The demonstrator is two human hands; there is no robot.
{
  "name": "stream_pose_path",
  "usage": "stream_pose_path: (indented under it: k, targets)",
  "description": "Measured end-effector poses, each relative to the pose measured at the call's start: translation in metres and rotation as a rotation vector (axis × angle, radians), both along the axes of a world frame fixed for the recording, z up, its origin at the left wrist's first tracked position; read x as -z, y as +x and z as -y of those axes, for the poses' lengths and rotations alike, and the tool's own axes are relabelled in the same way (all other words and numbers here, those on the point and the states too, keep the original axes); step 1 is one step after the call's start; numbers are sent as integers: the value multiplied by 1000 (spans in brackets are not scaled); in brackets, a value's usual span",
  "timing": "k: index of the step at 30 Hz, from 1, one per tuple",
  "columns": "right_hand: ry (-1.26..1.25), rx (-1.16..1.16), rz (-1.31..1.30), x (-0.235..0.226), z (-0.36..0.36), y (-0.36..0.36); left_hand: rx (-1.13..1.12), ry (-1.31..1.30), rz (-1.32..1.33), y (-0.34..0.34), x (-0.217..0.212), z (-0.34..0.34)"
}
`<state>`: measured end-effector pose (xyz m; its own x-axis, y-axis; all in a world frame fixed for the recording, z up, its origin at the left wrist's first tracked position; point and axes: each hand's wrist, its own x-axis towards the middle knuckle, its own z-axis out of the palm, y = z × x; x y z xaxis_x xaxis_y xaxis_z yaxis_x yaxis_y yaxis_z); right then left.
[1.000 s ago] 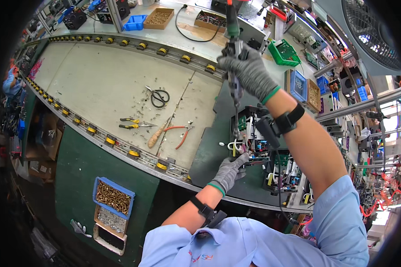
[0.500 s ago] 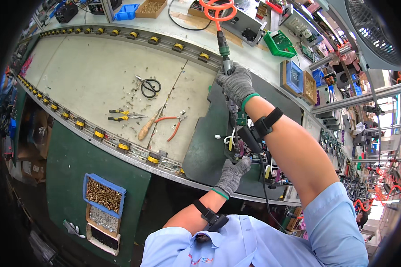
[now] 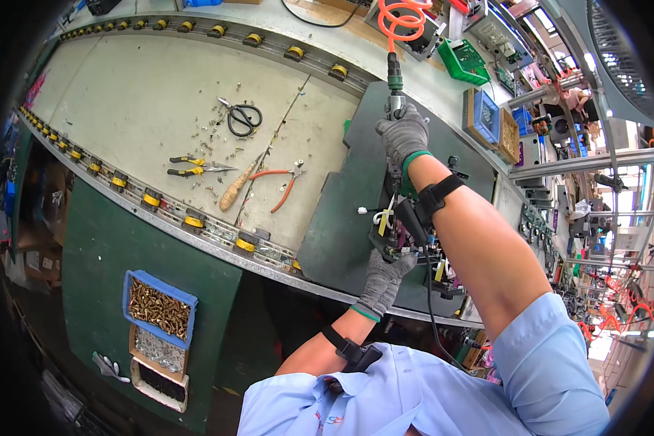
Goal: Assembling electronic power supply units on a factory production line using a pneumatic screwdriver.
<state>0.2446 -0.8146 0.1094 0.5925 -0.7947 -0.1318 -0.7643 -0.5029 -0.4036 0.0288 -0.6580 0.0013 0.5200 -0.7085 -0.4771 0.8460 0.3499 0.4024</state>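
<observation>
My right hand (image 3: 403, 136), in a grey knit glove, is closed round a pneumatic screwdriver (image 3: 394, 86) hung from an orange coiled hose (image 3: 402, 22). The tool points down toward an electronic assembly (image 3: 443, 275) with circuit boards, white cables and a yellow strip. Its bit end reaches the assembly's left part; whether it touches a screw is too small to tell. My left hand (image 3: 385, 282), gloved too, grips the near left edge of that assembly, its fingertips partly hidden. Beneath the assembly lies a dark flat board (image 3: 334, 232). My right forearm hides part of the assembly.
Left of the board lie red-handled cutters (image 3: 282, 190), a wooden-handled tool (image 3: 234, 190), yellow-black pliers (image 3: 192, 168), black-handled scissors (image 3: 241, 118) and scattered screws. A roller rail (image 3: 174, 207) edges the bench. A blue bin of brass screws (image 3: 160, 307) stands lower left, a green bin (image 3: 463, 62) at the back.
The view has shifted a little. My right hand and the screwdriver have moved slightly right and the tool stands more upright. My left hand stays at the assembly's near edge.
</observation>
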Motion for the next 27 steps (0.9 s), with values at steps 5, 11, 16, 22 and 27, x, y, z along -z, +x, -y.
stream_pose_path:
  k: [5,11,16,22,27]
  targets:
    - [91,-20,31,2,0,0,-55,-34,35,-6,8,0]
    - [79,-36,6,13,11,0,-46,-62,49,-3,5,5]
    - [-67,-195,149,13,4,-6,84,23,131,-1,14,3]
    - [445,-239,651,-121,-2,-25,111,77,-67,15,-10,4]
    - [357,-265,529,-224,52,-106,167,134,-253,36,-30,-1]
